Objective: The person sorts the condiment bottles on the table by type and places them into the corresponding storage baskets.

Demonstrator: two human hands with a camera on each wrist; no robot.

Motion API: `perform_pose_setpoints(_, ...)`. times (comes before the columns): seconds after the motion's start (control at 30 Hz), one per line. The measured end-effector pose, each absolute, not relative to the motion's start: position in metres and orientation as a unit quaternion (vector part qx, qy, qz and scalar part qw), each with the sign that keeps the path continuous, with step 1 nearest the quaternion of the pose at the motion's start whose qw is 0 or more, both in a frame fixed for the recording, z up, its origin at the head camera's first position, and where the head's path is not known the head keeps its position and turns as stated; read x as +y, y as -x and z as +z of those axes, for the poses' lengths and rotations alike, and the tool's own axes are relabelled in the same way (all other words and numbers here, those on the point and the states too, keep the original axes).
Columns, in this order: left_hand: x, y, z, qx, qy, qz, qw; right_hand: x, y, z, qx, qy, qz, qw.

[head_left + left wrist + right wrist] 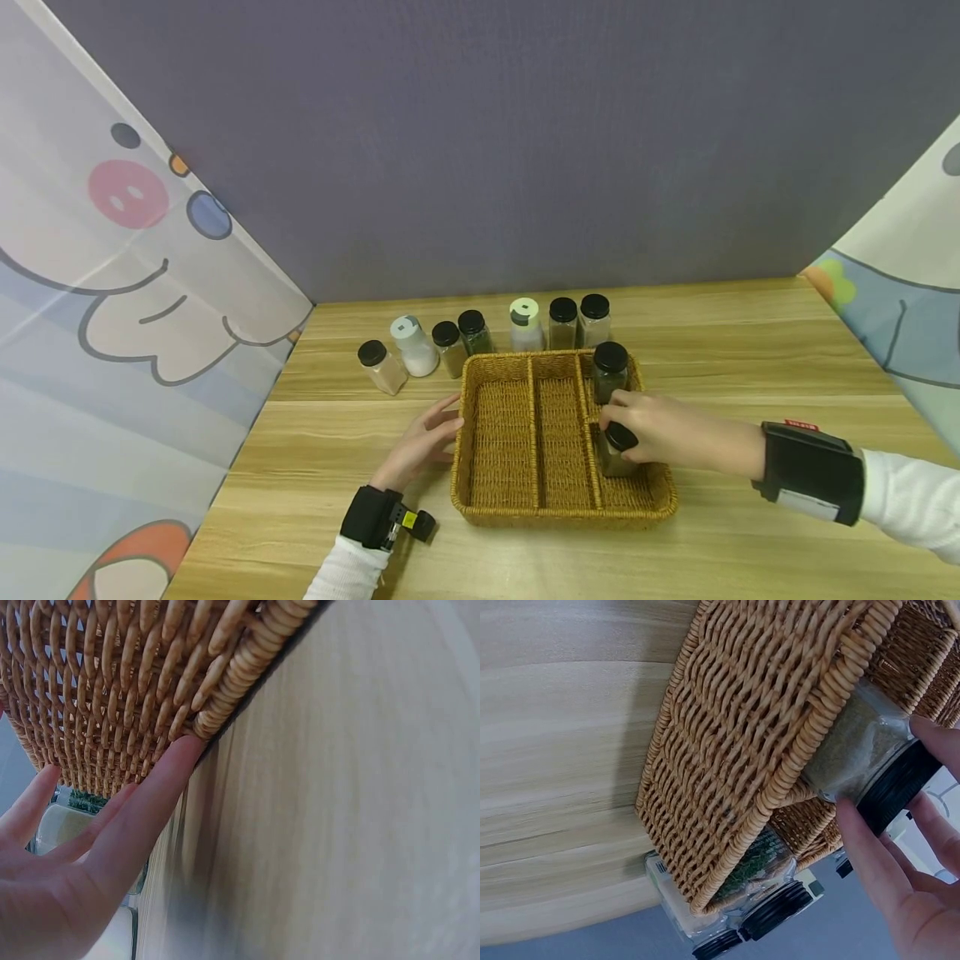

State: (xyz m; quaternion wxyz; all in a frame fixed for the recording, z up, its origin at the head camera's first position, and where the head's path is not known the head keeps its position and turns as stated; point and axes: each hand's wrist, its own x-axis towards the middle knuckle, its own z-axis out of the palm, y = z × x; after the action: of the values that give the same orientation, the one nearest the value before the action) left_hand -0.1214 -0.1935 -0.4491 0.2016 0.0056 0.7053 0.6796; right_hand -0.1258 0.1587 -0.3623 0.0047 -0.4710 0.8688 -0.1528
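Observation:
A wicker basket (501,442) with dividers stands on the wooden table. My right hand (652,425) grips a spice jar (617,462) by its black lid, inside the front right compartment. In the right wrist view this jar (859,742) is clear with greenish-brown powder, tilted, with thumb and fingers around the lid. Behind it, a jar of green herbs (609,375) sits in the back right compartment. My left hand (422,442) lies against the basket's left side. Its fingers (142,814) are extended, touching the weave low down in the left wrist view.
Behind the basket's left corner stand black-lidded jars (382,367) and a white-capped bottle (415,346). Behind its back rim are another white-capped bottle (527,329) and two black-lidded jars (562,325). A grey wall (525,150) rises at the table's far edge; printed curtains hang on both sides.

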Motion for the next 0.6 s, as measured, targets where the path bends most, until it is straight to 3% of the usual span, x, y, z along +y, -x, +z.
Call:
perform_pose_setpoints(0.23,-0.195,0.124,-0.457,0.706,-0.005,0.681,0.196,0.157,0.127,-0.352,0.877,0.452,-0.16,0.03)
perform_pose_setpoints(0.6,-0.195,0.124,-0.456,0.698,0.002,0.687,0.201,0.153,0.136,-0.321,0.852,0.483,-0.202,0.01)
